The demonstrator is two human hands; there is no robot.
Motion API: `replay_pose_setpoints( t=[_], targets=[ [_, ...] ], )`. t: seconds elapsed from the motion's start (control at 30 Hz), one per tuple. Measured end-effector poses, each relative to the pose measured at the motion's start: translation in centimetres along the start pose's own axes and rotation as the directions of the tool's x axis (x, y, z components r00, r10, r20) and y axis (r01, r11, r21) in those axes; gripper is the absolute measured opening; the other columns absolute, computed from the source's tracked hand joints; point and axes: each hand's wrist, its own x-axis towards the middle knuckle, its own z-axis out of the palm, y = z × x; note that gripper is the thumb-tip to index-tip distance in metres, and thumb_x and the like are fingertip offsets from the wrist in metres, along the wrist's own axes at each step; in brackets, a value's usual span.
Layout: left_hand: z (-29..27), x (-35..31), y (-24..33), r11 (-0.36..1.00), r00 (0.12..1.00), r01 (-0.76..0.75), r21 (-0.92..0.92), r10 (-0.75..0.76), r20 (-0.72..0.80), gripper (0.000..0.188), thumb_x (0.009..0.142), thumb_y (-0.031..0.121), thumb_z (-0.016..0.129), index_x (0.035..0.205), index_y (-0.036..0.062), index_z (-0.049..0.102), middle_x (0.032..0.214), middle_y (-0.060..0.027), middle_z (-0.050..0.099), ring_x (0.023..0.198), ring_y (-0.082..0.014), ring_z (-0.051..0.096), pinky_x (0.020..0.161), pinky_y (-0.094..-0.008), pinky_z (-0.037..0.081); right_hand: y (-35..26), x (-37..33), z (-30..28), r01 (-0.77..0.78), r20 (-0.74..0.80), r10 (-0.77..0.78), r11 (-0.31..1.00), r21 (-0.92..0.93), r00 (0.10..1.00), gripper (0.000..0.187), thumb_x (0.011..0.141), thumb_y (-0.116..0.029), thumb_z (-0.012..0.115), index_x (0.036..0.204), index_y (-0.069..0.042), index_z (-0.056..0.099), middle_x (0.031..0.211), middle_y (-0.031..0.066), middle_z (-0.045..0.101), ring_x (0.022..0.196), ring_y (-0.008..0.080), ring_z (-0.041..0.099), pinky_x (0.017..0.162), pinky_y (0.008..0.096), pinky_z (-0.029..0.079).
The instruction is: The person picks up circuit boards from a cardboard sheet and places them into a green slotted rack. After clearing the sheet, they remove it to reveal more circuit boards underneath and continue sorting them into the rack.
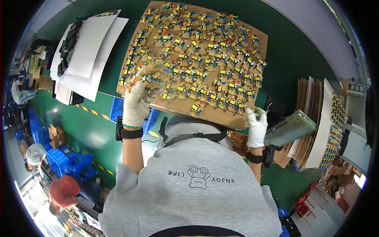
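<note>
**Cardboard sheet of circuit boards, held at its near edge**

The cardboard sheet [221, 118] lies on the green desk [292, 47], its near edge overhanging the desk's front edge toward the person. It is covered almost from corner to corner with small circuit boards [205, 51] bearing yellow parts and red and blue wires, set in rough rows. Only a bare strip along the near edge and near-right corner shows cardboard, so by my reading the sheet is close to full, with room for few more boards.

The left hand [136, 104], in a white glove, rests on the near-left corner of the sheet with its fingers curled over a cluster of boards; whether it grips one or only presses on them I cannot tell. The right hand [257, 125], also gloved, is closed around the near-right corner of the sheet, thumb on top.

Left of the sheet, stacked white sheets [89, 51] with black parts [69, 43] on them take up the desk's left edge. At the right edge stand upright cardboard sheets [312, 118] and a loaded sheet on its side [335, 130], near the right hand. A blue bin [118, 108] sits below the front edge under the left hand. Bare desk is open only beyond the far-right corner.
</note>
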Motion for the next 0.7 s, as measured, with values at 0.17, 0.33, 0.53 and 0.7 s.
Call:
replay_pose_setpoints(
  t=[0.17,0.33,0.53,0.7],
  targets=[
    [-0.6,0.8,-0.5,0.998,1.0,0.028,-0.049,-0.028,0.003,0.044,0.091,0.018,0.056,0.128,-0.003,0.045,0.111,-0.0165,0.062,0.099,-0.0287,0.065,0.081,-0.0379,0.057,-0.9,-2.1,3.2,0.271,0.26,-0.171,0.867,-0.419,0.95,0.033,0.077,-0.022,0.075,0.097,0.0,0.058,0.078,0.0095,0.063,0.065,0.0168,0.06,0.062,0.0293,0.049],
    [-0.2,1.0,-1.1,0.992,0.997,0.049,-0.114,-0.055,-0.048,0.043,0.09,0.016,0.058,0.126,-0.0045,0.046,0.103,-0.0168,0.064,0.092,-0.0307,0.066,0.079,-0.0409,0.058,-1.5,-1.9,4.9,0.573,0.461,-0.395,0.739,-0.354,0.794,0.038,0.072,-0.021,0.075,0.1,0.0,0.059,0.079,0.0142,0.065,0.071,0.0298,0.064,0.067,0.0368,0.051],
    [-0.5,1.2,-0.8,0.989,0.992,0.124,-0.084,-0.125,-0.003,0.042,0.09,0.016,0.058,0.125,-0.0053,0.047,0.104,-0.0168,0.064,0.094,-0.0313,0.066,0.081,-0.0425,0.057,-2.6,-0.4,10.3,0.903,0.818,-0.386,0.234,-0.36,0.426,0.017,0.076,-0.019,0.067,0.088,-0.011,0.058,0.063,0.0093,0.061,0.062,0.0282,0.063,0.055,0.0402,0.048],
    [-0.3,1.2,-0.4,0.992,0.994,0.108,-0.067,-0.108,0.009,0.041,0.09,0.017,0.058,0.124,-0.0037,0.048,0.106,-0.0173,0.064,0.095,-0.0316,0.066,0.081,-0.0401,0.057,-2.4,-0.9,11.4,0.892,0.846,-0.286,0.183,-0.412,0.45,0.017,0.077,-0.023,0.065,0.083,-0.009,0.056,0.061,0.0092,0.06,0.058,0.0278,0.062,0.054,0.039,0.048]
  ],
)
